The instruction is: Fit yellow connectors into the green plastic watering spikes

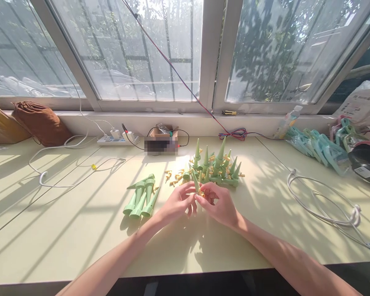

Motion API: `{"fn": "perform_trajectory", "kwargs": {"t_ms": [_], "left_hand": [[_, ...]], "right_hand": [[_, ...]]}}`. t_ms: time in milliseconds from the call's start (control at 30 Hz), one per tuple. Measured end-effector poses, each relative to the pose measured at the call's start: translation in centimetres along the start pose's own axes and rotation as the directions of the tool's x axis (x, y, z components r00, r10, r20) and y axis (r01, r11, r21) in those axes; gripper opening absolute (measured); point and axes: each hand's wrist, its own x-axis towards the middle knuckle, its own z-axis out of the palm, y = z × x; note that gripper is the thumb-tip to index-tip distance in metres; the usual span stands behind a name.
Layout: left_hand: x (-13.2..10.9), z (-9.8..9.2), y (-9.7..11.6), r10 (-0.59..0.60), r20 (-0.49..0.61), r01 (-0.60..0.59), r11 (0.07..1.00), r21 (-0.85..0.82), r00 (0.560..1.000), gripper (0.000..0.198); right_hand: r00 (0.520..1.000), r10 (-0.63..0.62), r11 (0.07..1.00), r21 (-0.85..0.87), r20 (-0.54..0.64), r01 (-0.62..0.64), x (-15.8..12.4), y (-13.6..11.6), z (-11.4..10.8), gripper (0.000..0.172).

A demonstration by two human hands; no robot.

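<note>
Spreading before us, the worktop [80,234] carries a heap of green cones [218,163] and, left of it, a smaller cluster [148,188]. Nearer us, our left hand [182,199] and right hand [219,201] grip one green spike [196,181] in their fingers, a yellow fitting [202,195] by its base.
</note>
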Motion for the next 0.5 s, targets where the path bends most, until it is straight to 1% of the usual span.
{"fn": "perform_trajectory", "kwargs": {"t_ms": [67, 167, 200, 267, 333, 400, 433, 500], "left_hand": [[0.0, 0.1, 0.1, 0.006, -0.008, -0.006, 1.000, 0.007, 1.000, 0.051], [0.0, 0.2, 0.2, 0.023, -0.069, -0.019, 0.998, 0.063, 0.997, 0.045], [-0.1, 0.2, 0.3, 0.047, -0.096, -0.036, 0.993, 0.112, 0.994, 0.042], [-0.1, 0.1, 0.3, 0.142, -0.140, -0.102, 0.960, 0.262, 0.980, 0.034], [-0.1, -0.2, 0.5, 0.275, -0.154, -0.182, 0.878, 0.443, 0.949, 0.026], [-0.1, -0.7, 1.1, 0.392, -0.176, -0.226, 0.782, 0.581, 0.903, 0.021], [-0.1, -1.0, 1.5, 0.439, -0.203, -0.230, 0.746, 0.625, 0.875, 0.020], [-0.2, -1.5, 2.5, 0.510, -0.285, -0.204, 0.704, 0.680, 0.811, 0.019]], "right_hand": [[1.000, 0.000, 1.000, -0.004, 0.001, 0.000, 0.0, 0.1, 0.0, 0.021], [0.999, 0.008, 1.000, -0.015, -0.033, -0.009, 0.2, 0.1, 0.0, 0.024], [0.998, 0.015, 1.000, -0.020, -0.059, -0.017, 0.3, 0.1, 0.0, 0.025], [0.992, 0.034, 0.999, -0.030, -0.118, -0.038, 0.4, 0.2, 0.1, 0.028], [0.986, 0.045, 0.998, -0.040, -0.162, -0.052, 0.6, 0.3, 0.1, 0.031], [0.985, 0.039, 0.998, -0.051, -0.171, -0.048, 0.7, 0.4, 0.2, 0.032], [0.987, 0.033, 0.997, -0.060, -0.159, -0.043, 0.8, 0.5, 0.2, 0.033], [0.991, -0.007, 0.995, -0.097, -0.131, -0.006, 0.8, 0.7, 0.4, 0.033]]}}
